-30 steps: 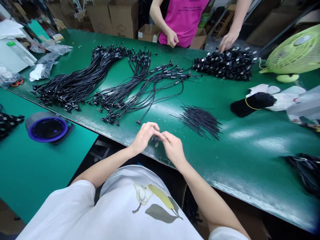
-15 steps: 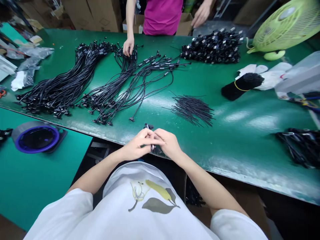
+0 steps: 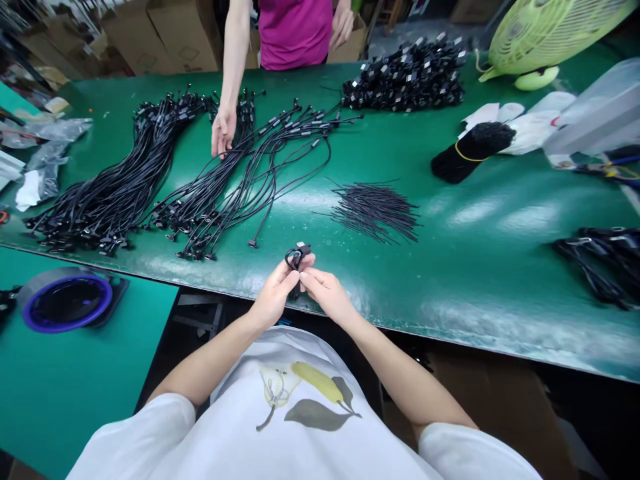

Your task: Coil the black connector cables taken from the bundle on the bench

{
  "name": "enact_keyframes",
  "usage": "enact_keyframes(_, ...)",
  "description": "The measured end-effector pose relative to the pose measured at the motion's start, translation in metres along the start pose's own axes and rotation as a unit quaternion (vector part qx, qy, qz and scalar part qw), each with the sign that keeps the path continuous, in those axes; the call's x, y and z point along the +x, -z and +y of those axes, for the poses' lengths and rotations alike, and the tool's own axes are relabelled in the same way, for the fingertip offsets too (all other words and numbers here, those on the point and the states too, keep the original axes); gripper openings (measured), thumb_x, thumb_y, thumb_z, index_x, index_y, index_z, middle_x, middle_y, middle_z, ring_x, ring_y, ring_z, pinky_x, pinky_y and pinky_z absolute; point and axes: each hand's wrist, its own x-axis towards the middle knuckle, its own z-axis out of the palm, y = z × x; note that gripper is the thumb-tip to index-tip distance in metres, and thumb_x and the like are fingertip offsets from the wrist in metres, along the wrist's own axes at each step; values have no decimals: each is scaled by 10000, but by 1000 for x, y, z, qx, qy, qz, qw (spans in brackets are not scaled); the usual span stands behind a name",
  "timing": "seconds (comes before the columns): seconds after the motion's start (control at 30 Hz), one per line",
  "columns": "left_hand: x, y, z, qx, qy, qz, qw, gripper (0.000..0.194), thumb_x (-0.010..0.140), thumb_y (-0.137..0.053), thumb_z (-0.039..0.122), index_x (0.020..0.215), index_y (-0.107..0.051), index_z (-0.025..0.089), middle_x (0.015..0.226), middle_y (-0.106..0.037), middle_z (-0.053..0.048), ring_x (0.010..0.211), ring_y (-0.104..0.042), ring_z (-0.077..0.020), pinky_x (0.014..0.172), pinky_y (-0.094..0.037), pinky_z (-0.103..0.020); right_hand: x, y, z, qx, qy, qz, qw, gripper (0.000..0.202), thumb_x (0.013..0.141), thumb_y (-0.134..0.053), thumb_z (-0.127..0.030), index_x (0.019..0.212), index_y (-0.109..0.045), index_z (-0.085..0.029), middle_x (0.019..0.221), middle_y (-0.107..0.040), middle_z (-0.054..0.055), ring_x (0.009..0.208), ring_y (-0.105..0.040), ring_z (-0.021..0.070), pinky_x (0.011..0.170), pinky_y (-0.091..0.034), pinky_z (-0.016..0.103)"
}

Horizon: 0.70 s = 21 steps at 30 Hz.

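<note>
Pale glare across the green tabletop (image 3: 480, 260) (corners rather soft).

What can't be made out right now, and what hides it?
Middle of the held black cable: head view, covered by left hand and right hand.
Upper part of pink shirt: head view, cut off by top edge.
Right part of dark bundle: head view, cut off by right edge.
Connector pile markings: head view, too small.
</note>
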Motion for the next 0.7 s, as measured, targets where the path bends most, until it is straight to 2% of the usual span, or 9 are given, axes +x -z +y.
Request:
enact_keyframes(0.03,2,-3,1,-11,-4,6,1000,426,817,-703,424,1162,-618,190,1102,-687,-85,1068,-615,-209,958,-436,-329,0,7,1,15,-11,-10,1000,471,987,-368,-428,612,-525,-189,562,-515,-9,535,-497,129,553,-382,253)
enact_keyframes(0.1,7,-8,4,-26,12,14,999,439,809,-717,417,1166,-597,191,911,-689,-37,834,-650,-156,799,-488,-281,0,25,1,11,-18,35,999,447,976,-406,-426,635,-567,-185,623,-571,4,591,-553,139,603,-424,262)
enact_keyframes(0.2,9,-11,8,-31,70,-33,997,458,826,-697,418,1205,-574,194,748,-605,27,520,-529,-68,535,-431,-209,4,54,-1,27,8,116,993,262,960,-468,-394,999,-653,-213,1014,-657,56,881,-635,173,784,-486,301)
enact_keyframes(0.27,9,-13,10,-33,114,-85,989,457,829,-688,430,1200,-572,190,721,-575,36,453,-472,-53,453,-384,-199,9,67,-4,38,68,86,993,290,971,-461,-364,1195,-598,-242,1199,-617,72,1033,-617,180,878,-487,319)
enact_keyframes(0.3,9,-14,10,-37,128,-99,986,441,822,-694,430,1171,-575,188,722,-572,34,457,-479,-56,445,-386,-196,11,72,-5,31,99,63,993,294,977,-457,-356,1211,-593,-242,1219,-613,72,1068,-606,180,908,-479,321)
enact_keyframes(0.43,8,-18,9,-35,145,-91,985,391,802,-707,446,1056,-551,193,729,-556,38,505,-514,-66,455,-412,-184,15,76,-6,-93,165,66,980,295,984,-456,-416,1084,-626,-197,1034,-665,74,946,-616,176,838,-474,296)
enact_keyframes(0.57,7,-24,6,92,112,-129,981,374,842,-635,511,938,-524,168,668,-508,55,425,-390,-36,392,-310,-175,16,70,-1,-254,162,123,945,451,956,-425,-563,770,-583,-184,745,-596,51,687,-553,163,676,-424,296)
enact_keyframes(0.63,7,-28,5,155,97,-131,974,380,868,-585,539,862,-487,173,622,-449,71,421,-343,-32,394,-286,-170,18,65,1,-216,136,172,951,494,913,-454,-631,693,-519,-193,717,-562,41,655,-536,157,649,-422,295)
enact_keyframes(0.7,9,-31,4,164,109,-128,972,406,863,-569,573,819,-444,188,591,-373,90,412,-276,-31,378,-242,-166,18,58,1,-62,102,169,978,453,886,-502,-637,791,-530,-196,814,-598,45,728,-585,161,681,-461,289)
